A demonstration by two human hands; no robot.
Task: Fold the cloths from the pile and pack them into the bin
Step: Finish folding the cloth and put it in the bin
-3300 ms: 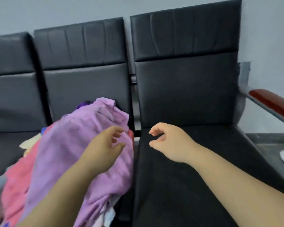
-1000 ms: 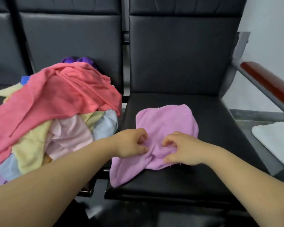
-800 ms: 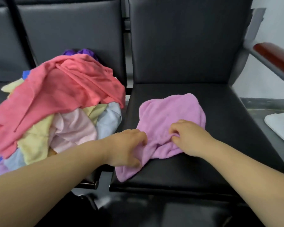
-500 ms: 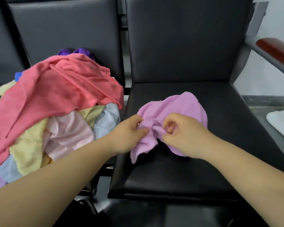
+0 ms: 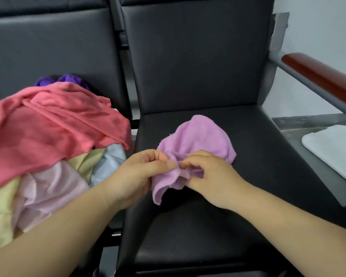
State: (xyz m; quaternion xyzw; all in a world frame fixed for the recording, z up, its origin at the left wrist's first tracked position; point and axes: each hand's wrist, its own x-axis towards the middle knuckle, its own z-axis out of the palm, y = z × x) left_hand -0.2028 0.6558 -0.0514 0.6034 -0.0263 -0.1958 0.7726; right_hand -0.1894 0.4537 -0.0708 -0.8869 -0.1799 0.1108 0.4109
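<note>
Black seat [image 5: 208, 226]: L hand [image 5: 136, 174] + R hand [image 5: 212, 178] pinch lilac cloth [image 5: 198, 136], bunched vs flatter earlier.

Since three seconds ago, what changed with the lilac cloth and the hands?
The lilac cloth moved from atop the pile onto the right seat. The left hand and right hand, empty then, now pinch its bunched near edge. The rest of the pile stayed put.

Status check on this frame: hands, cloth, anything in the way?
Left hand and right hand both pinch the lilac cloth, bunched on the chair seat. Not folded yet. Pile on the next seat, apart. Nothing blocking the hands.
</note>
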